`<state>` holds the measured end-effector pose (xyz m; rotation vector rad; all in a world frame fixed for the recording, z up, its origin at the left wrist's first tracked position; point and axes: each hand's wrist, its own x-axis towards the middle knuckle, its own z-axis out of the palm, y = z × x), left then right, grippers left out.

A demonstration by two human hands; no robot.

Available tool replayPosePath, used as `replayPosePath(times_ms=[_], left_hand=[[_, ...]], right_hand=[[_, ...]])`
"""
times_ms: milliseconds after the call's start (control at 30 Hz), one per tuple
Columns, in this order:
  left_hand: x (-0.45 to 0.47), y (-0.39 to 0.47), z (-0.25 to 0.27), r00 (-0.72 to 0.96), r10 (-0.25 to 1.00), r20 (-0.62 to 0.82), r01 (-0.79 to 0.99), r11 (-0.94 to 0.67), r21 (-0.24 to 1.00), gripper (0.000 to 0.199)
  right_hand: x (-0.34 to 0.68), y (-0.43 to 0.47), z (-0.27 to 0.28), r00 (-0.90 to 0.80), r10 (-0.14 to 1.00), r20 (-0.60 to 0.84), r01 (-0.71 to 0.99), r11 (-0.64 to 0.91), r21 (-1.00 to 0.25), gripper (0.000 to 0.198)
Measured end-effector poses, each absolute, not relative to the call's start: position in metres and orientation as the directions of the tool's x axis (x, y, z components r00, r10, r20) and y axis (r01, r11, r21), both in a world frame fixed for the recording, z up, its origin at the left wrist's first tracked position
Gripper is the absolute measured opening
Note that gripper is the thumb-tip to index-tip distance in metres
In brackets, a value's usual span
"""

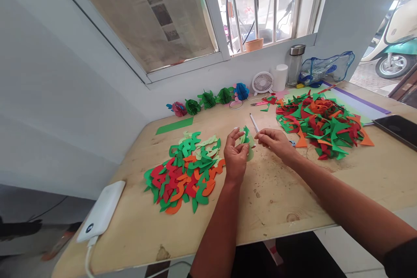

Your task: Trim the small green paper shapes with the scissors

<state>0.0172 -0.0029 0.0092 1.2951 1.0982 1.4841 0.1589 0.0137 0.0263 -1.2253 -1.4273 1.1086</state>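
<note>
Green paper cut-outs (250,152), light and dark, are pinched in the fingers of my left hand (236,154). My right hand (273,141) is closed close beside them, thumb and forefinger pressed together; what they grip is too small to tell. A white pen (253,121) reaches up from behind its fingertips, and I cannot tell whether the hand touches it. Just right of that hand a small blue loop (292,143) peeks out. A pile of curved red, orange and green paper cut-outs (185,173) lies left of my left hand.
Pointed paper scraps (322,121) are heaped at the right, beside a black phone (397,128). Along the wall stand paper honeycomb figures (207,100), a small fan (262,82), a glass bottle (295,67) and a clear pouch (325,69). A white power bank (102,210) sits at the left edge.
</note>
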Motion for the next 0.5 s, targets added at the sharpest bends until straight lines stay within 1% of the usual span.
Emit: replayPosePath(times_ms=[200, 367, 500], left_hand=[[0.0157, 0.0009, 0.0033, -0.132, 0.949, 0.287, -0.017, -0.292, 0.956, 0.054], [0.0159, 0.0012, 0.0015, -0.14, 0.937, 0.321, 0.055, -0.316, 0.947, 0.053], [0.0164, 0.0003, 0.0018, -0.145, 0.936, 0.321, 0.07, -0.314, 0.947, 0.053]], right_hand=[[0.16, 0.0155, 0.0188, -0.171, 0.983, 0.062, 0.262, 0.106, -0.959, 0.019], [0.1597, 0.0134, 0.0192, -0.171, 0.98, 0.099, 0.256, 0.141, -0.956, 0.018], [0.1584, 0.0121, 0.0223, -0.174, 0.978, 0.117, 0.264, 0.161, -0.951, 0.019]])
